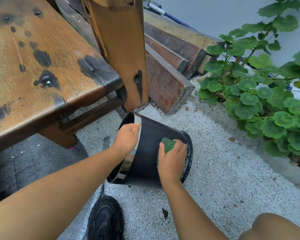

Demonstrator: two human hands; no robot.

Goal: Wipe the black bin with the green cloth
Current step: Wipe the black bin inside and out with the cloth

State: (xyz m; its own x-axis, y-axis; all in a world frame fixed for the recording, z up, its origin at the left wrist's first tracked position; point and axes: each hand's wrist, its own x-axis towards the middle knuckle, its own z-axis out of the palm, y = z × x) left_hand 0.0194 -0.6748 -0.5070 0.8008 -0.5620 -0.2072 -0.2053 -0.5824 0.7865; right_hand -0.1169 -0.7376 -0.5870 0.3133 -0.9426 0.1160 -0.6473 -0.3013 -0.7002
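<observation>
The black bin (pixel 149 135) lies tipped on its side above the white gravel, its open mouth facing left and its base to the right. My left hand (pixel 126 137) grips the bin's rim at the top of the mouth, fingers curled over the edge. My right hand (pixel 171 158) holds the bunched green cloth (pixel 168 144) and presses it against the bin's outer wall near the base. Most of the cloth is hidden under my fingers.
A stained wooden bench (pixel 42 66) and its post (pixel 121 49) stand to the left and behind. Stacked timber planks (pixel 164 70) lie beyond the bin. A leafy green plant (pixel 260 94) fills the right. My black shoe (pixel 106 219) sits below the bin.
</observation>
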